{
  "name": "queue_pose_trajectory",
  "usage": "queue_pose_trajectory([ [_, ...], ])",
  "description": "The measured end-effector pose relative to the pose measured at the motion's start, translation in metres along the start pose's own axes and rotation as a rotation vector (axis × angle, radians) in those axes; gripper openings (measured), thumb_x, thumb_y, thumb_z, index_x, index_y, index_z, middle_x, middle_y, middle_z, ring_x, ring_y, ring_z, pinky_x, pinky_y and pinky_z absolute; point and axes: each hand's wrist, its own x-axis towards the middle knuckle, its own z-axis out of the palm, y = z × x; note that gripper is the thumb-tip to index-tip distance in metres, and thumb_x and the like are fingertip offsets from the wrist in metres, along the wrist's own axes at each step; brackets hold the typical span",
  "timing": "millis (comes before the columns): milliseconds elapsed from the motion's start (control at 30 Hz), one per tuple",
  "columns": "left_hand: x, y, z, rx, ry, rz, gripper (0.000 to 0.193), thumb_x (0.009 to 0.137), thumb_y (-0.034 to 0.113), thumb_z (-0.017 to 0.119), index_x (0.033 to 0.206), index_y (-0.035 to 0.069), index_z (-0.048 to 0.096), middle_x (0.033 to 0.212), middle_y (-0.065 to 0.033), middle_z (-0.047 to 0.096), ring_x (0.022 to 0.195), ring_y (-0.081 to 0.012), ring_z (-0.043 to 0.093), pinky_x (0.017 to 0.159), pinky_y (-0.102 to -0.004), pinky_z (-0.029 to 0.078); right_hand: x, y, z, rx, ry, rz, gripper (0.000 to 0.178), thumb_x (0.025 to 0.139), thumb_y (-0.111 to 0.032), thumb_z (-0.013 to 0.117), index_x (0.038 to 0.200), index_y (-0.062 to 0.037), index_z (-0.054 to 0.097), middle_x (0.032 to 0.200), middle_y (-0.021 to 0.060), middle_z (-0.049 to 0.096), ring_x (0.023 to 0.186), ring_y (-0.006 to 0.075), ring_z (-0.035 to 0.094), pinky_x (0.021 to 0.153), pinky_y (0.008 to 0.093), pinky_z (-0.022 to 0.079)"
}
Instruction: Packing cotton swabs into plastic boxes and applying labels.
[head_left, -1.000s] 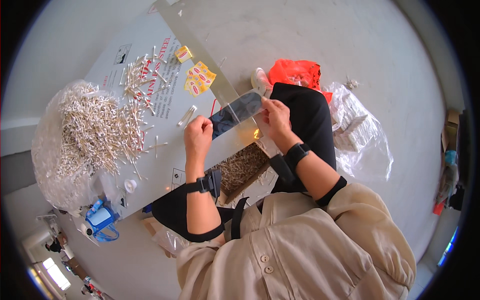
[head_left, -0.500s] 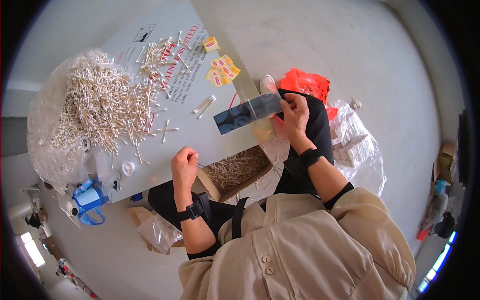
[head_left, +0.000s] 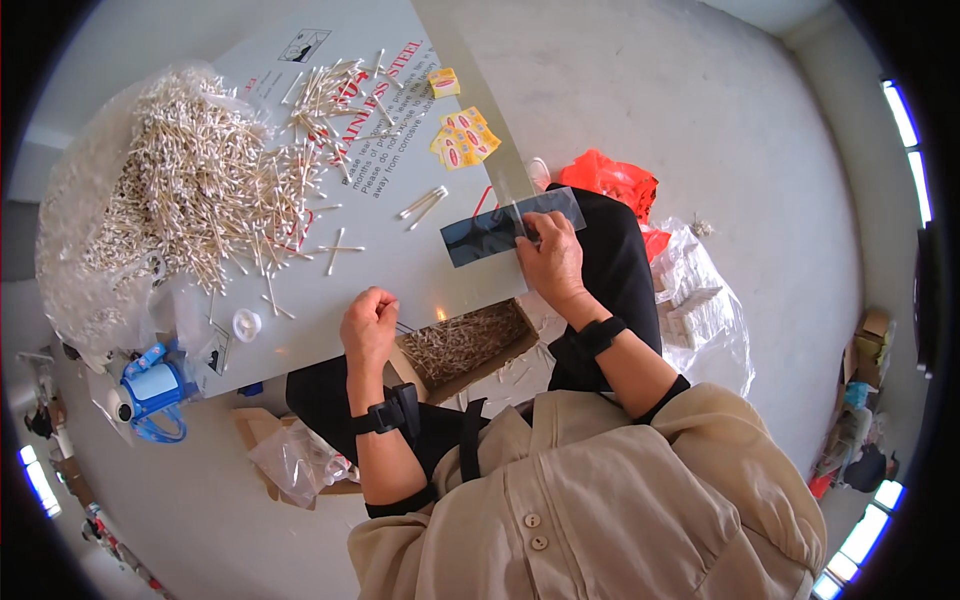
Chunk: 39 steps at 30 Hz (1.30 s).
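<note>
My right hand point(head_left: 552, 258) has its fingers closed at the near edge of a flat plastic sleeve point(head_left: 478, 238). The sleeve has a dark bluish left part, a pale band across it and a clear right end. It lies over the table's right edge. My left hand point(head_left: 370, 325) is curled with thumb and fingertips together above the table's near edge; whatever it may hold is too small to make out. Between my hands, just below the tabletop, sits an open cardboard box point(head_left: 528, 338) full of thin sticks. Several loose cotton swabs point(head_left: 425, 205) lie left of the sleeve.
A large heap of cotton swabs point(head_left: 190, 170) spills from a clear bag on the table point(head_left: 390, 260). Yellow labels point(head_left: 465, 138) lie at the far right. A blue bottle point(head_left: 155, 388) is at the left edge. Red point(head_left: 605, 180) and clear bags point(head_left: 700, 310) rest on the floor.
My right hand has moved left along the sleeve, from its clear right end to near its middle. The sleeve lies flatter. My left hand has hardly moved.
</note>
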Motion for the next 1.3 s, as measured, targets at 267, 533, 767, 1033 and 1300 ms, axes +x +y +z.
queue_pose_trajectory([
  [267, 0.003, 0.005, -0.003, 0.100, 0.030, 0.000, 0.011, 0.080, 0.014, 0.068, 0.083, 0.004, 0.064, 0.064, -0.0061, 0.062, 0.058, -0.0176, 0.059, 0.057, -0.0329, 0.046, -0.005, -0.009, 0.003, 0.011, -0.115, 0.028, 0.018, 0.076, -0.011, 0.067, 0.094, -0.0063, 0.069, 0.092, 0.0120, 0.061, 0.095, 0.0330, 0.060, 0.080, 0.0416, 0.050],
  [533, 0.001, 0.011, -0.005, 0.095, -0.004, -0.038, 0.010, 0.081, 0.016, 0.065, 0.082, 0.006, 0.063, 0.071, -0.0097, 0.064, 0.067, -0.0279, 0.063, 0.062, -0.0382, 0.049, -0.017, -0.022, 0.027, 0.121, -0.173, -0.497, 0.007, 0.076, -0.007, 0.064, 0.076, -0.0063, 0.057, 0.075, 0.0095, 0.054, 0.073, 0.0311, 0.058, 0.065, 0.0411, 0.048],
  [767, 0.001, 0.011, -0.003, 0.083, -0.017, -0.046, 0.010, 0.080, 0.016, 0.066, 0.082, 0.006, 0.063, 0.072, -0.0104, 0.065, 0.069, -0.0292, 0.064, 0.062, -0.0386, 0.048, -0.005, -0.024, 0.041, -0.011, -0.207, -0.675, 0.016, 0.075, -0.011, 0.066, 0.076, -0.0081, 0.051, 0.075, 0.0066, 0.050, 0.073, 0.0266, 0.055, 0.067, 0.0392, 0.045],
  [1033, 0.006, 0.013, -0.006, 0.122, -0.015, -0.044, 0.012, 0.081, 0.017, 0.067, 0.081, 0.006, 0.061, 0.069, -0.0103, 0.064, 0.066, -0.0304, 0.063, 0.062, -0.0393, 0.048, -0.005, -0.023, 0.044, -0.043, -0.216, -0.677, 0.018, 0.074, -0.015, 0.066, 0.079, -0.0087, 0.050, 0.077, 0.0068, 0.049, 0.074, 0.0257, 0.055, 0.067, 0.0382, 0.045],
  [1300, 0.008, 0.015, -0.005, 0.156, -0.008, -0.040, 0.014, 0.081, 0.018, 0.068, 0.080, 0.006, 0.060, 0.068, -0.0106, 0.064, 0.066, -0.0308, 0.063, 0.061, -0.0401, 0.048, -0.004, -0.024, 0.043, -0.036, -0.218, -0.662, 0.015, 0.076, -0.011, 0.065, 0.079, -0.0085, 0.051, 0.076, 0.0066, 0.049, 0.072, 0.0259, 0.055, 0.065, 0.0384, 0.045],
])
